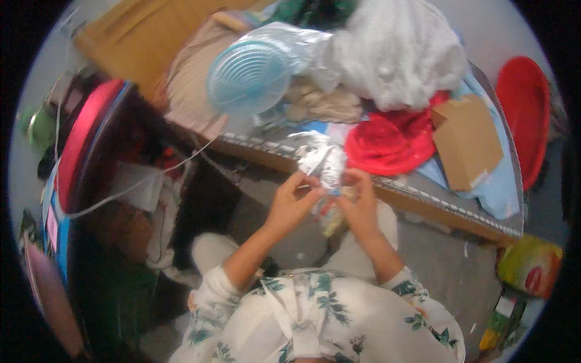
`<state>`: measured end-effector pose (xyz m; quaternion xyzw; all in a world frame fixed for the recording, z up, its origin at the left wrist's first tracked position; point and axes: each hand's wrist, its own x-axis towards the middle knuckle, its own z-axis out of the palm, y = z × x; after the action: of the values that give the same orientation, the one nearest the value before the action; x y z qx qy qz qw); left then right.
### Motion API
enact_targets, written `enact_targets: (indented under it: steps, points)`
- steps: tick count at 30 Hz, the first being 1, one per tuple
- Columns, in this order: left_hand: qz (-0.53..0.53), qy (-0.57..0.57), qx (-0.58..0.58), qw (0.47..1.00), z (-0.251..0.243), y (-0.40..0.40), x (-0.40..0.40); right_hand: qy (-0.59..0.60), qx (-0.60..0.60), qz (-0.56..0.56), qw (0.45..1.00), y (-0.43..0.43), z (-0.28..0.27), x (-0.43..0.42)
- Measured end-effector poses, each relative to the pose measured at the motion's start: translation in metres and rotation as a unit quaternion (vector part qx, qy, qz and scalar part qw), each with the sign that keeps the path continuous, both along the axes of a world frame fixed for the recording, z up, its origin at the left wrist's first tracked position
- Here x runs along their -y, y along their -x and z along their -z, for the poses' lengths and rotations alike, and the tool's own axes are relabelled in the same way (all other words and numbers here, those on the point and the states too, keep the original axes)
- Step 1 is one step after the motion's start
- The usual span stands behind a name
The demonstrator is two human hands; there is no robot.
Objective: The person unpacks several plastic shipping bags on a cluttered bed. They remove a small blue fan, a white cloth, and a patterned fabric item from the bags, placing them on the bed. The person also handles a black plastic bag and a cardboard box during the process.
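In front of my lap, both hands are raised towards the edge of a low bed-like platform. My left hand pinches the lower left of a crumpled white piece with dark marks, either fabric or thin plastic. At its lower right, my right hand has bent fingers on the same bundle. Small blue, red and yellowish bits hang between and below my hands; blur hides what they are. Just beyond the bundle lies a bright red round cloth item.
A pale blue ribbed plastic lid or basin, a large white plastic bag and a cardboard piece lie on the platform. A red plastic basin stands right. At left, a white cord crosses beside a pink-red rounded object.
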<state>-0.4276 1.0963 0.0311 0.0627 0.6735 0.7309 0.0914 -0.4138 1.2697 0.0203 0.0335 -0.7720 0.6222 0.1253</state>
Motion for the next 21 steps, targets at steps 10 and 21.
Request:
enact_targets:
  steps: [10, 21]
  points:
    - [-0.083, 0.028, 0.049, 0.995, 0.011, 0.021, 0.008, -0.147, -0.184, -0.085, 0.968, 0.0, 0.002, -0.001]
    - [-0.119, -0.382, 0.253, 0.881, 0.058, 0.017, 0.035, -0.272, -0.364, -0.101, 0.885, 0.002, -0.014, -0.01]
